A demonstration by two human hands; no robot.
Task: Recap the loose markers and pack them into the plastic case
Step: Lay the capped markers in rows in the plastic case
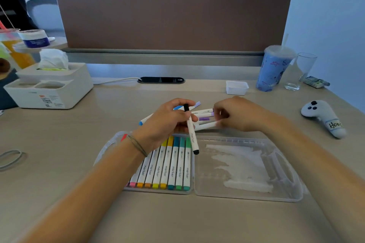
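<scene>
From the head view, I'm holding a black-capped marker [191,130] in my left hand [167,122], fingers curled round its upper part, and it is hanging tilted over the far edge of the plastic case [199,165], its lower black end just above the hinge line. My right hand [238,114] is reaching in just beyond the case, fingers curled onto a loose bunch of markers [204,117] lying on the desk [59,163], some with purple caps; whether I'm truly pinching one I cannot tell, since my fingers are hiding the ends. A blue-tipped marker [144,120] is poking out behind my left hand, also beyond the case. In the case's left half a row of packed markers [167,165] is lying side by side, pink through orange, yellow and green. The right half, the open lid [246,167], is lying flat. Far to the case's left a tissue box [51,83] is sitting; to its far right, a white controller [325,116].
</scene>
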